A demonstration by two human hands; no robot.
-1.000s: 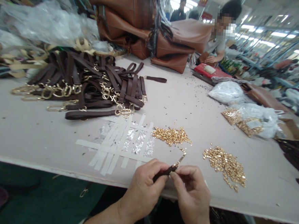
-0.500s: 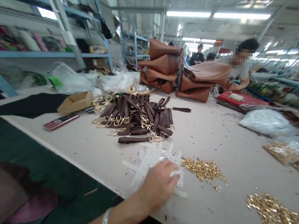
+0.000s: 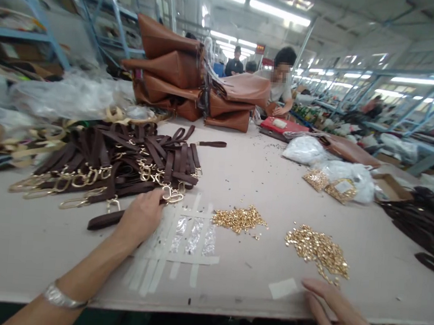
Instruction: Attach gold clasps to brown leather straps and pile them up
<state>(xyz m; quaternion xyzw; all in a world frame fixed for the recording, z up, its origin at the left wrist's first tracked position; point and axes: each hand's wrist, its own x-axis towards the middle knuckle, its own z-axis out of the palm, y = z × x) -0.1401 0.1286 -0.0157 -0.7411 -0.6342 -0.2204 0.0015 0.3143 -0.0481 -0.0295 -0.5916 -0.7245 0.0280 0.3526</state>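
We rest our left hand [image 3: 141, 216], seemingly closing on a brown strap [image 3: 103, 220]; our right hand [image 3: 340, 317] lies spread, empty; next we lift it clear.

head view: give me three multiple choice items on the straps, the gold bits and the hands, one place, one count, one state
1. Where does the left hand rest?
A. on the dark brown strap at the pile's near edge
B. on the tan bags
C. on the red tray

2. How many loose gold hardware heaps lie near the tape strips?
A. one
B. two
C. four

3. What is the right hand doing?
A. gripping a strap
B. lying open by the table edge
C. pinching a bag

A: its fingers lie on that strap. B: two heaps, the second further right. B: fingers flat, holding nothing.
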